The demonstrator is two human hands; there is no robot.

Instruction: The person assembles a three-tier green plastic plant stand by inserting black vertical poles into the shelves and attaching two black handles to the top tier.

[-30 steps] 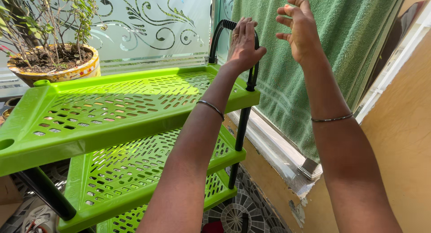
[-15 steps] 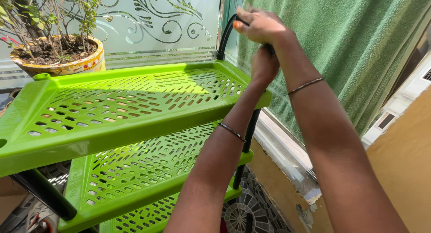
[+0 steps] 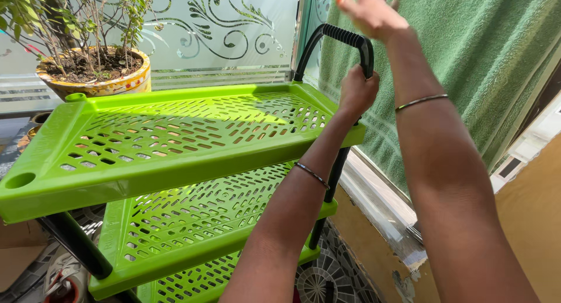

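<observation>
Now steadying the rack — my left hand point(image 3: 357, 91) wraps the black handle point(image 3: 345, 37) above the green top shelf point(image 3: 175, 133); my right hand point(image 3: 371, 14) lifted, fingers spread, holding nothing. Next likely needs a second grip.

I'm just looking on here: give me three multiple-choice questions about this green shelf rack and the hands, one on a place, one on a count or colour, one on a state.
1. Where is the potted plant?
A. on the bottom shelf
B. behind the rack's top shelf
C. hanging on the towel

2. How many green shelves show?
A. three
B. one
C. five

3. What is the left hand doing?
A. resting flat on a shelf
B. holding the plant
C. gripping the black handle

Answers: 1 B, the pot stands beyond the shelf's far edge. 2 A, three tiers are stacked. 3 C, its fingers close around the handle, while the right hand is raised open.
</observation>
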